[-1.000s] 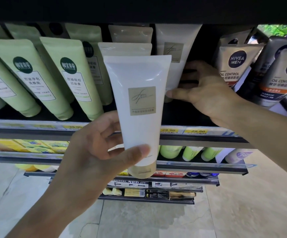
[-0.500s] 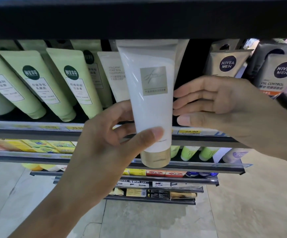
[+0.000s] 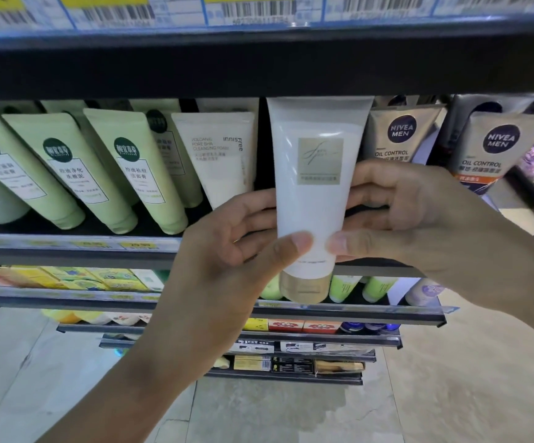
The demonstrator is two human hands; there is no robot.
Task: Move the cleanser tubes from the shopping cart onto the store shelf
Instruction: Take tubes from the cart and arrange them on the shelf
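Both hands' fingers (image 3: 252,215) grip the white cleanser tube (image 3: 315,199), its label script unreadable.

**Dim shelf bay, soft edges, wide-angle bend**

Lit unevenly and coolly from above. Fell dark under the black overhanging shelf board (image 3: 259,68), with deep shadow behind the leaning pale green plastic tubes (image 3: 67,174). Caught a soft white glare band across the shoulder of the glossy white tube with the beige square label (image 3: 315,199). Cast a dull grey shadow patch on the pale marbled floor tiles (image 3: 291,410). Smeared the yellow and white barcode price strips (image 3: 259,8) along the top edge. Bowed the shelf rails and stretched the frame corners. Blurred small print throughout; kept only large lettering legible.
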